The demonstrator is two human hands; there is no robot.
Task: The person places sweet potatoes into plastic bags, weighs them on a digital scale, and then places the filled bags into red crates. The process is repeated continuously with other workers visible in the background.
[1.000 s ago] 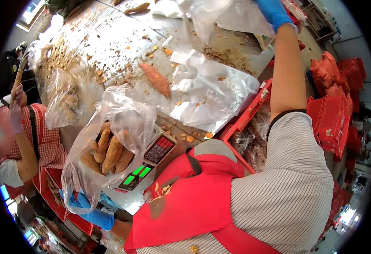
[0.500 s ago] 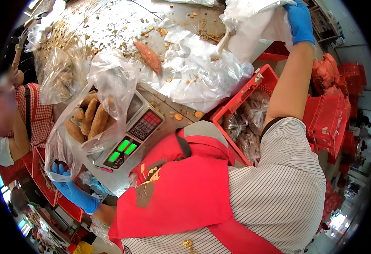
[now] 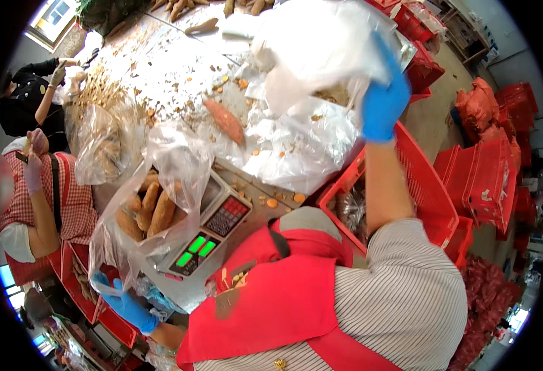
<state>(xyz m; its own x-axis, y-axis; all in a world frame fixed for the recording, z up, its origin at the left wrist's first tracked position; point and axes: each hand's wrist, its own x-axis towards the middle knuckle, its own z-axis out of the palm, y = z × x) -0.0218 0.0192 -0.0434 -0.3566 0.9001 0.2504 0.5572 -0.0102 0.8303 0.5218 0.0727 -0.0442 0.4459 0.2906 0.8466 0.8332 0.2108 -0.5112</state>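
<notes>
My left hand (image 3: 126, 304), in a blue glove, is at the near rim of a clear plastic bag (image 3: 178, 143). Its fingers are spread, partly behind the film. Several brown sweet potatoes (image 3: 155, 210) lie inside that bag, which rests on a digital scale (image 3: 227, 215) with a lit green display. Out to the right, my right hand (image 3: 384, 105), also blue-gloved and blurred by motion, grips a whitish plastic bag (image 3: 314, 52) spread above the table. Beneath it lies more crumpled clear plastic (image 3: 302, 154). A single reddish sweet potato (image 3: 225, 122) sits beside this plastic.
A red crate (image 3: 429, 191) with bagged goods stands under my right arm; more red crates (image 3: 482, 179) stack farther right. Soil and small orange slices litter the metal table (image 3: 178, 68). Two people work at the left, near another filled bag (image 3: 101, 145). More roots (image 3: 181, 7) lie at the far edge.
My right hand has swung left and nearer to me, carrying the whitish plastic bag. The view has shifted, so the scale and filled bag appear lower. My left hand stays at the bag's rim.
</notes>
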